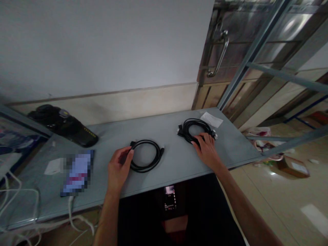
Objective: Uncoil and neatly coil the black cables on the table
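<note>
A single black cable (153, 162), wound into a loop with connectors at its ends, lies on the grey tabletop. At its left side my left hand (121, 167) pinches the loop beside a connector, thumb and fingers curled together. Further right rests a thicker bundle of coiled black cables (188, 128) with several connectors sticking out. My right hand (206, 148) is closed over the near side of that bundle, its fingers bent on the strands. What lies under the fingertips is partly hidden.
A black bottle (74, 131) lies at the left back. Below it are a device with a blurred screen (78, 174) and white cables (36, 194). A white paper slip (212, 119) sits behind the bundle. Metal frame posts (241, 78) rise at right; a lit phone (170, 198) shows below the table edge.
</note>
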`<state>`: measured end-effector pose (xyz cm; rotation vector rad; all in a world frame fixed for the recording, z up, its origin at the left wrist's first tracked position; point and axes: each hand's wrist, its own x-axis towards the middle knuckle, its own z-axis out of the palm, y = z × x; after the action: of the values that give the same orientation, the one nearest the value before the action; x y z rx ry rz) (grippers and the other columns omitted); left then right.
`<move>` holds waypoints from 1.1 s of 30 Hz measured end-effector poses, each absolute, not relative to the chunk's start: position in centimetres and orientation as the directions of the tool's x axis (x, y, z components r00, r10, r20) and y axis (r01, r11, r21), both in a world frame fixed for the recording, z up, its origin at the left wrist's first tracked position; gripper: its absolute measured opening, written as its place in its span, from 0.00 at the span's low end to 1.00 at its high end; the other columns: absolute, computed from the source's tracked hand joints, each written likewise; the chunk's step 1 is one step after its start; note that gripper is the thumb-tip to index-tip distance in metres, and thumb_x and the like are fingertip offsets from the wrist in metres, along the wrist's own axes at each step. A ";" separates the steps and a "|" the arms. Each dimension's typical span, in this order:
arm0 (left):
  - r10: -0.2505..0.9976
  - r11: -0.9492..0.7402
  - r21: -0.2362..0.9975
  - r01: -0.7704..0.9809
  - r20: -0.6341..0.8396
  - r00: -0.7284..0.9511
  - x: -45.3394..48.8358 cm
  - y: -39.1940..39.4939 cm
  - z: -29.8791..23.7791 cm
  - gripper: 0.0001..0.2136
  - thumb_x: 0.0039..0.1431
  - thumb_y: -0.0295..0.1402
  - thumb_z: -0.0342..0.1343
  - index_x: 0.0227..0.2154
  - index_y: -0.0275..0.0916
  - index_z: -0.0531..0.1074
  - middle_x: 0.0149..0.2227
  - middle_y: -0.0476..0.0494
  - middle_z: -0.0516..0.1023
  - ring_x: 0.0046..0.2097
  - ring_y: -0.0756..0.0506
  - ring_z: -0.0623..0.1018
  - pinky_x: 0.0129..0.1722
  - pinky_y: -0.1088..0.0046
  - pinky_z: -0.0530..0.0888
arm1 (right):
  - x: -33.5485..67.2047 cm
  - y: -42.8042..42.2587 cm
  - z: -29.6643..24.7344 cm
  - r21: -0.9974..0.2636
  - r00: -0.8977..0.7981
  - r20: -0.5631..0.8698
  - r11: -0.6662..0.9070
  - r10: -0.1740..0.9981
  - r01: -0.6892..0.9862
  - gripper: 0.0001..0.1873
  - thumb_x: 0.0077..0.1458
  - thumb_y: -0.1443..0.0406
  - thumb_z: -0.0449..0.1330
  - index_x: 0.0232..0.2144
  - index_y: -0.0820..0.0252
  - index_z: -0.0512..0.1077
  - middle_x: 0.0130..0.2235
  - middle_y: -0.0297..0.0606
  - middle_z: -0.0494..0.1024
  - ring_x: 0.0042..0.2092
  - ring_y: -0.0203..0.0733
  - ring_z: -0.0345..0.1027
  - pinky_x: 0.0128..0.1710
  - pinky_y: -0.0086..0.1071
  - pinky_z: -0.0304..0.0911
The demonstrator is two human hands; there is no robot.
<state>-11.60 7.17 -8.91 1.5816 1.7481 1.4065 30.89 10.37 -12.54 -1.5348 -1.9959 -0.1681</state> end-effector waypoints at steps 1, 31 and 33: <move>0.904 -0.142 0.847 0.513 0.321 -0.281 -11.6 7.2 -8.9 0.24 0.68 0.58 0.66 0.52 0.43 0.84 0.51 0.38 0.88 0.52 0.36 0.87 0.59 0.54 0.82 | 30.9 10.4 -12.5 -0.264 -0.139 0.533 0.320 0.835 0.910 0.20 0.82 0.53 0.52 0.58 0.56 0.77 0.59 0.54 0.77 0.60 0.61 0.72 0.64 0.57 0.67; 0.905 -0.177 0.866 0.467 0.329 -0.268 -12.4 7.1 -9.5 0.25 0.69 0.59 0.63 0.48 0.41 0.84 0.49 0.36 0.89 0.51 0.35 0.87 0.58 0.54 0.80 | 31.0 11.8 -9.7 -0.724 0.234 0.496 0.250 0.836 0.643 0.32 0.77 0.35 0.47 0.43 0.52 0.72 0.43 0.50 0.88 0.44 0.57 0.83 0.50 0.48 0.76; 0.908 -0.176 0.868 0.464 0.326 -0.265 -12.4 7.1 -9.4 0.25 0.69 0.59 0.63 0.48 0.40 0.84 0.49 0.36 0.89 0.51 0.35 0.86 0.58 0.54 0.80 | 31.0 12.8 -7.4 -0.838 0.336 0.445 0.254 0.830 0.483 0.33 0.74 0.32 0.49 0.41 0.52 0.69 0.41 0.47 0.88 0.39 0.52 0.83 0.44 0.44 0.76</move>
<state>-12.45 7.09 -9.41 1.5722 1.6770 1.4324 31.04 12.81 -7.44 -1.3912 -1.3062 0.3612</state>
